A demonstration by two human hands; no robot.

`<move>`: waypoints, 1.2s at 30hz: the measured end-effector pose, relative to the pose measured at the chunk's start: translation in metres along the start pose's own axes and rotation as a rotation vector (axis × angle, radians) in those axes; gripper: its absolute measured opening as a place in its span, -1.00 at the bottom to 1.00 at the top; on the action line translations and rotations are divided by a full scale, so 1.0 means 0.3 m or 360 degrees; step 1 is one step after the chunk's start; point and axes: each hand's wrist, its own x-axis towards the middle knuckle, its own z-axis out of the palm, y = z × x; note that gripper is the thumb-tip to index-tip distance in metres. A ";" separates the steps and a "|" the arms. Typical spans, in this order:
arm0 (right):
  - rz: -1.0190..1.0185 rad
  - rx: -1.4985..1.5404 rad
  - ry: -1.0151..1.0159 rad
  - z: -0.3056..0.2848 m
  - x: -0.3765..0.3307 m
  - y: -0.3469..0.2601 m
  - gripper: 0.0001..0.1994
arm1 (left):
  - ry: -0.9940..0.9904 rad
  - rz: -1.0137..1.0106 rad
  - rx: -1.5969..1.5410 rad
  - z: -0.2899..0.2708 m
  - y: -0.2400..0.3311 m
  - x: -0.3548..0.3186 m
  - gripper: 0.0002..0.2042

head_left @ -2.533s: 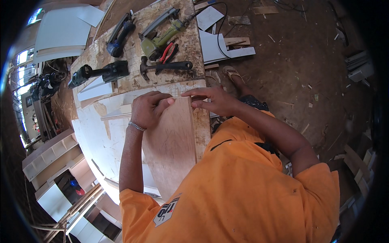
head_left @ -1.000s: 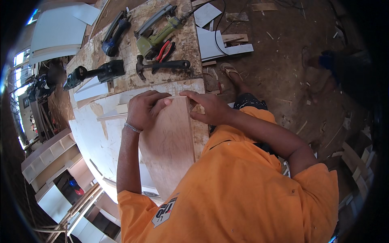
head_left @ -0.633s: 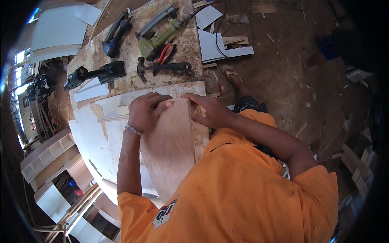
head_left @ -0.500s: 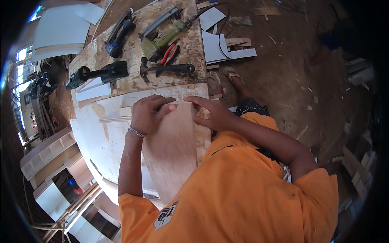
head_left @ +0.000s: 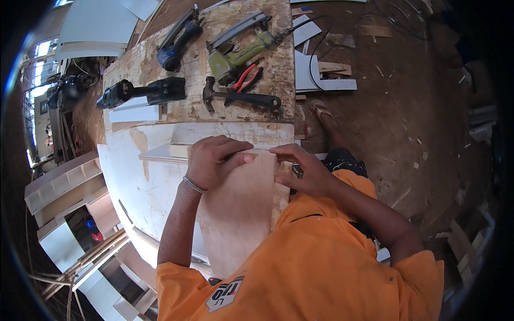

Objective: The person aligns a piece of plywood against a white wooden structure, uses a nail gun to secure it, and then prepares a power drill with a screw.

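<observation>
On the board (head_left: 235, 208), left hand (head_left: 216, 160) and right hand (head_left: 310, 172) are clamping, fingers curled; my view is swinging left.

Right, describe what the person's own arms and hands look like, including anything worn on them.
Both the left hand and the right hand are ungloved. A silver-coloured chain bracelet circles the left wrist; nothing shows on the right wrist. Short, plain orange sleeves cover the upper arms, leaving both forearms uncovered. No rings are visible on the fingers that show.
</observation>
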 end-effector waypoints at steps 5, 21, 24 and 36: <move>-0.0041 -0.0178 0.0028 0.008 -0.011 -0.016 -0.27 | 0.0012 0.0013 0.0044 -0.006 0.010 0.001 -0.74; -0.0193 -0.0594 0.0381 0.065 -0.001 0.035 -0.37 | 0.0058 -0.0051 -0.0019 0.005 0.012 0.005 -0.73; -0.0302 -0.0672 0.0449 0.076 -0.001 0.050 -0.36 | 0.0047 -0.0062 -0.0013 0.007 0.009 0.003 -0.73; -0.0263 -0.0588 0.0351 0.054 0.002 0.028 -0.33 | 0.0064 -0.0027 -0.0008 0.007 0.006 0.009 -0.74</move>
